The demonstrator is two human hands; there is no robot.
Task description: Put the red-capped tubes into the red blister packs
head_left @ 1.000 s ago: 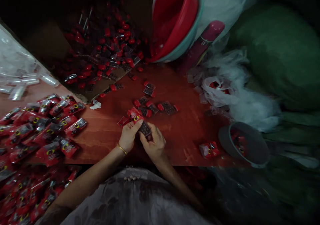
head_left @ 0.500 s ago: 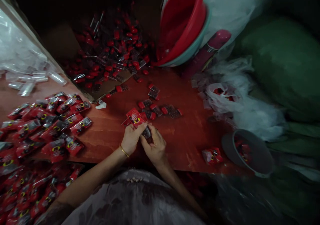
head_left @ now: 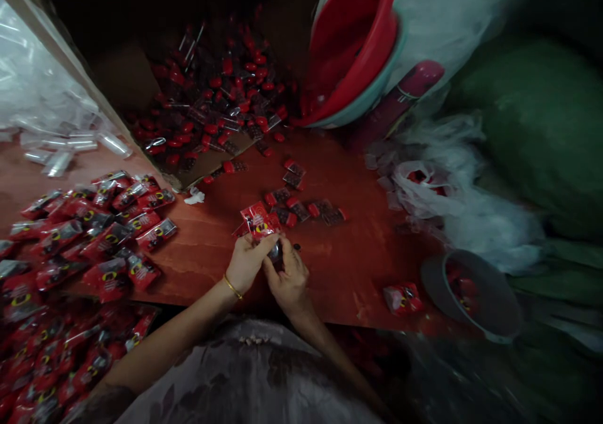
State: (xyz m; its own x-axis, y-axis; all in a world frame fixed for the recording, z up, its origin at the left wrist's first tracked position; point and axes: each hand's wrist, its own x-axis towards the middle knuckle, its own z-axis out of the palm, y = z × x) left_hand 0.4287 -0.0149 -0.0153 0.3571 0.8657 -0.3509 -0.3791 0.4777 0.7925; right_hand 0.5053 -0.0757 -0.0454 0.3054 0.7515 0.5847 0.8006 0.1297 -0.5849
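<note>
Left hand (head_left: pixel 245 262) and right hand (head_left: pixel 287 276) meet at near edge of worktop (head_left: pixel 339 267), touching each other. Left fingers pinch red packet (head_left: pixel 257 220) by lower edge, packet sticks up away from body. Right fingers closed on small dark piece (head_left: pixel 277 252) just below packet, mostly hidden. Loose dark-red pieces (head_left: pixel 301 207) just beyond. Heap of filled packets (head_left: pixel 94 242) left, grey bowl (head_left: pixel 471 286) right.
</note>
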